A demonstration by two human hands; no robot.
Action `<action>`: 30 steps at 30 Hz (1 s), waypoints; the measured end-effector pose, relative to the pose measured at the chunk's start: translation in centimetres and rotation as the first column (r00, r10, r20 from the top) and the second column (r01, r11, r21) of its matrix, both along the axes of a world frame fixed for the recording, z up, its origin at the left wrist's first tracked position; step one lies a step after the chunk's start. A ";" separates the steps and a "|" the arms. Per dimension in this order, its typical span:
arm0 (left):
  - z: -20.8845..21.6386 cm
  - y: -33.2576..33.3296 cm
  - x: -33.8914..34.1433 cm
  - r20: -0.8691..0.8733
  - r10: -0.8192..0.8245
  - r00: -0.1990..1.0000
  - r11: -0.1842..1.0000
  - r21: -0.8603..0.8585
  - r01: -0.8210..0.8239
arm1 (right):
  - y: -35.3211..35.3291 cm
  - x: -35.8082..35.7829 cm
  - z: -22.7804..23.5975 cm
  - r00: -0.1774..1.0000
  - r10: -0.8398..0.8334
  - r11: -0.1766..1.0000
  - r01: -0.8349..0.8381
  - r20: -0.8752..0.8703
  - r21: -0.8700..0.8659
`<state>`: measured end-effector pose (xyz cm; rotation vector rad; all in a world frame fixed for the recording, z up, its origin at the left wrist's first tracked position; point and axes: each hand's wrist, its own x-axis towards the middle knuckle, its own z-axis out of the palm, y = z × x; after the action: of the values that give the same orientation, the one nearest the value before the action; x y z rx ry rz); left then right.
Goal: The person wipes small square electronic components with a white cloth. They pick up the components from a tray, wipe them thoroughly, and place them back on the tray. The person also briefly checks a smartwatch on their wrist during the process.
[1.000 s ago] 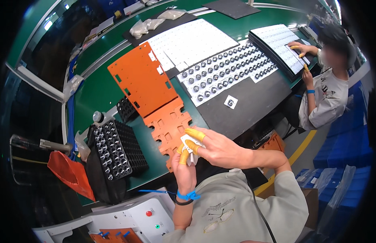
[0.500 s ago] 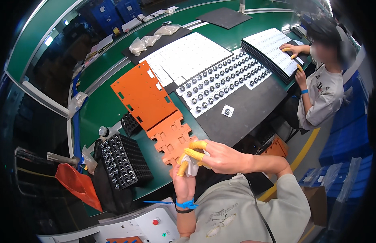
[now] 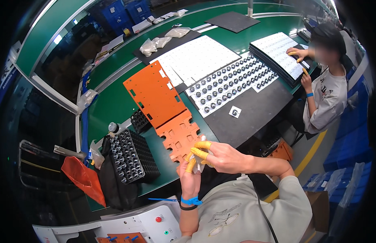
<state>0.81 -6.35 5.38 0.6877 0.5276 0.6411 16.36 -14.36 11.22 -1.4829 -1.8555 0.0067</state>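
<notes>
My left hand [image 3: 190, 182] and my right hand [image 3: 225, 157] meet just past the near edge of the bench, with yellow covers on several fingertips. Between them is a crumpled white cloth [image 3: 197, 166], pinched by the fingers of both. Whether something is wrapped inside it cannot be made out. Right beyond my hands lies an orange notched fixture plate [image 3: 179, 133] with square recesses, joined to a larger flat orange panel [image 3: 153, 95]. A blue wrist strap [image 3: 191, 201] circles my left wrist.
A black tray of round shiny parts [image 3: 129, 160] stands left. White sheets with rows of black round parts [image 3: 232, 83] lie beyond a black mat [image 3: 246, 117], which holds one single square piece [image 3: 235, 112]. At right a co-worker [image 3: 327, 89] handles stacked sheets [image 3: 273, 52].
The whole view has shifted slightly, moving the bench right in the picture. Both my hands stay together on the white cloth, with fingers slightly rearranged. The co-worker's hands shift slightly over the sheets.
</notes>
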 end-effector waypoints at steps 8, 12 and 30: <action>0.5 -0.2 -0.2 -0.034 0.076 0.997 0.993 0.092 -0.073 | 0.0 0.5 0.8 0.997 -0.081 0.996 0.080 -0.013 -0.048; -0.6 0.1 -0.4 -0.020 0.053 0.998 0.989 0.138 -0.050 | -0.5 0.0 0.0 0.998 -0.063 0.997 0.063 -0.005 -0.049; 0.5 -1.1 0.1 0.004 0.040 0.999 0.975 0.220 -0.040 | 0.7 -0.4 0.2 0.993 -0.104 0.993 0.107 -0.062 0.046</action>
<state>0.89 -7.45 5.89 0.8878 0.4760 0.7447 15.97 -13.67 11.38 -1.5287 -1.7167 -0.0448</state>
